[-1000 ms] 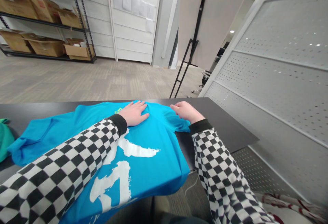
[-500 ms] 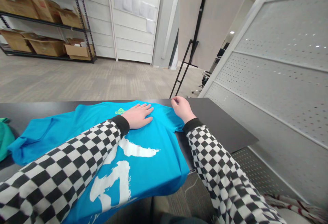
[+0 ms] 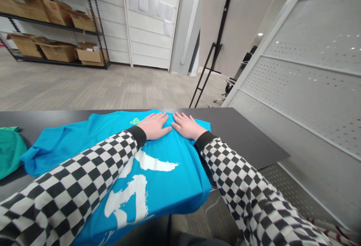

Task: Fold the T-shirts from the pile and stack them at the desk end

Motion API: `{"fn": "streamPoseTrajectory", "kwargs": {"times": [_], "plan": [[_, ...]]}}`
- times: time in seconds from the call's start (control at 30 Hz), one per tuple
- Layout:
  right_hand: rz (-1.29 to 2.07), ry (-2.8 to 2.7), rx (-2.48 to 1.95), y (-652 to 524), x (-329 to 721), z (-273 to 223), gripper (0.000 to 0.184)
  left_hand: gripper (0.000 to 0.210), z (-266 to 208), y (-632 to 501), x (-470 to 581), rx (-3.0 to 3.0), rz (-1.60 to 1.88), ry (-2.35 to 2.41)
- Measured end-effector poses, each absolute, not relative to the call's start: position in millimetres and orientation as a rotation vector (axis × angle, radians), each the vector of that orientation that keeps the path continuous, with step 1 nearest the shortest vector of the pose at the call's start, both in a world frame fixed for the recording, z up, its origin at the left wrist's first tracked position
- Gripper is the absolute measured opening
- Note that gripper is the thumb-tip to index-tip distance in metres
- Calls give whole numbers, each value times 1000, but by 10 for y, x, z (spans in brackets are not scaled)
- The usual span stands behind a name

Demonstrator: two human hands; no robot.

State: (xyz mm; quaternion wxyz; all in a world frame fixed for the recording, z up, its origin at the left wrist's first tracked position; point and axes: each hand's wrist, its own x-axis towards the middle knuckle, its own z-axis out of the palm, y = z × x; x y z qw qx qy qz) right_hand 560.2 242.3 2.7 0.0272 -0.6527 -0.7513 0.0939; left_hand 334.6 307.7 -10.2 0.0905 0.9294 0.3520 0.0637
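Both hands lie flat on the blue shirt, with the fingers spread: the left hand beside the green logo, the right hand close to it. Half a second earlier, the right hand was curled near the right-side sleeve; now it has opened and come nearer to the left hand, which stays almost in place. The shirt rests on the dark counter, its long axis going from far edge to near edge; the logo end points away, and the lower end hangs toward the person.
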Motion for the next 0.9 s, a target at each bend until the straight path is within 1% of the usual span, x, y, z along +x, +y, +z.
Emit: {"fn": "streamPoseTrajectory", "kwargs": {"times": [0.17, 0.33, 0.53, 0.73, 0.8, 0.9], "plan": [[304, -2273, -2099, 2382, 5629, 82, 85, 96, -85, 3064, 3343, 2743, 163, 1093], [400, -2154, -2262, 2334, 5896, 98, 98, 96, -58, 3052, 3345, 2737, 144, 1097], [437, -2038, -2350, 2335, 6202, 94, 91, 96, -49, 3056, 3339, 2720, 139, 1095], [422, -1973, -2364, 2387, 6226, 67, 91, 97, -75, 3068, 3337, 2741, 147, 1084], [342, -1962, -2365, 2396, 6217, 63, 91, 96, -99, 3078, 3342, 2775, 209, 1076], [109, -1902, -2298, 2393, 6151, 90, 89, 95, -134, 3102, 3352, 2827, 293, 1049]]}}
